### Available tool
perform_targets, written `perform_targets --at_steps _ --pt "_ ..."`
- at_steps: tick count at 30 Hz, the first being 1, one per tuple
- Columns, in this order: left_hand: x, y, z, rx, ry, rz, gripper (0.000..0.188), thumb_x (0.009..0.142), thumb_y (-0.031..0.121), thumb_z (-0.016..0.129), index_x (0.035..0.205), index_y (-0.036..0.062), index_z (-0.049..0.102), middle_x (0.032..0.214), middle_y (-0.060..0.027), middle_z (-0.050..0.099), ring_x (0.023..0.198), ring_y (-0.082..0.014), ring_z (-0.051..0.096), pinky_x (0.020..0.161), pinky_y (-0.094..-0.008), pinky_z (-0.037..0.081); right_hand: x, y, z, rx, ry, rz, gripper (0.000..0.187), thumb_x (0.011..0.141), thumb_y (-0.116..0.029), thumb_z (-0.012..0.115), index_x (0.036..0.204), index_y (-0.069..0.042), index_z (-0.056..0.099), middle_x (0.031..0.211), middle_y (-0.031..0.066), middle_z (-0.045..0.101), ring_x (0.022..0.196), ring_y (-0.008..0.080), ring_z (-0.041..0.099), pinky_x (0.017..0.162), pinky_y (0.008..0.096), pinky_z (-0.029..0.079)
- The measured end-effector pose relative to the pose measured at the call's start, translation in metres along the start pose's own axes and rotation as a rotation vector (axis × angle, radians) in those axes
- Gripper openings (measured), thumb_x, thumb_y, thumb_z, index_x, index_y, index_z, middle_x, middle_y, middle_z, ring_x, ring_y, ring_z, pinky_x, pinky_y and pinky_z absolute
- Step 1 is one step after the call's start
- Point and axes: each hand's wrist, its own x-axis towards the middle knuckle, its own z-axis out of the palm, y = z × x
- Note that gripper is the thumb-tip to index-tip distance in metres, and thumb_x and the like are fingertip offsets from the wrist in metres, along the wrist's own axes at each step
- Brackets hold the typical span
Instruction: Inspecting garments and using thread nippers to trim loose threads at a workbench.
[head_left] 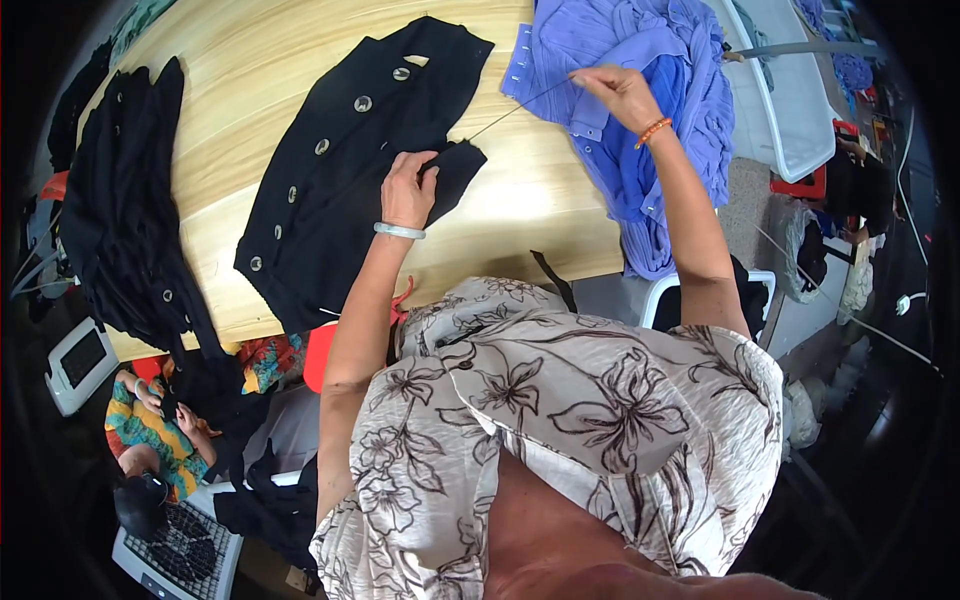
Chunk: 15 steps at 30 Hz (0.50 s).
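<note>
Left hand point(408, 190) fingers clenched on a fold at the hem of the black buttoned garment point(345, 160), spread flat on the wooden table point(540, 200). Right hand point(622, 92) fingertips pinched on a taut dark thread point(520, 104), running down-left to that fold. Just beyond the right fingers, a heap of blue-violet garments point(640, 60).

Screen-like device point(78, 362): white rounded-rectangular casing, dark grey panel, tilted, far lower-left of left hand point(408, 192), beyond table edge. Whether panel is lit: cannot tell.

Red flat box-like item point(800, 186): right of right hand point(622, 95), well apart, past white tray; package or not, cannot tell.

No labels or signs discernible.
</note>
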Motion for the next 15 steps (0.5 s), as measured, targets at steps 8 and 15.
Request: perform_targets --at_steps 8,15 --pt "-0.047 -0.014 -0.064 0.205 0.312 0.074 0.037 0.077 0.007 0.070 0.113 0.0093 0.063 0.116 -0.0141 0.058 0.105 -0.0328 0.056 0.089 -0.0388 0.047 0.019 -0.012 0.039 -0.330 0.225 0.056 0.042 0.086 -0.016 0.065 0.127 -0.011 0.055 0.124 0.0151 0.056 0.103 0.0290 0.060 0.077 0.0336 0.053" --pt "-0.148 -0.119 -0.149 0.651 0.695 -0.441 0.044 0.078 0.016 0.071 0.120 0.0099 0.060 0.119 -0.0165 0.056 0.109 -0.0354 0.053 0.095 -0.0431 0.042 0.017 -0.039 0.156 -0.242 -0.332 -0.126 0.057 0.082 -0.023 0.069 0.134 -0.015 0.047 0.136 0.0126 0.048 0.107 0.0336 0.059 0.087 0.0416 0.050"
